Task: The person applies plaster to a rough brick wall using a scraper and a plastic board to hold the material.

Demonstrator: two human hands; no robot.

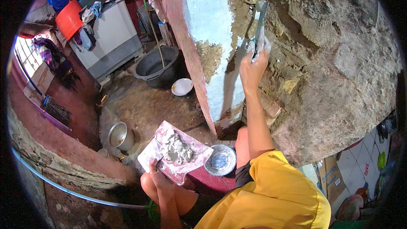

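Note:
My right hand (pixel 257 53) is stretched out to the wall, closed around the handle of a flat plastering trowel (pixel 260 19). White-grey plaster coats its fingers. The trowel's long narrow blade is at the rough brown wall (pixel 313 46), just right of a pale blue painted strip (pixel 212 8). Down near my lap, my left hand (pixel 160 177) grips the near edge of a pinkish-white board (pixel 148 148). A heap of wet grey plaster (pixel 177 147) sits on that board. Right beside it is a round basin (pixel 220 160) with a whitish, smeared inside.
A black tub (pixel 157 65) with a green pole in it, a white bowl (pixel 182 87) and a metal pot (pixel 121 135) stand on the floor to the left. Behind them is a white appliance (pixel 111 34) with a red basin (pixel 69 20) and cloths. Cardboard (pixel 333 180) lies at lower right.

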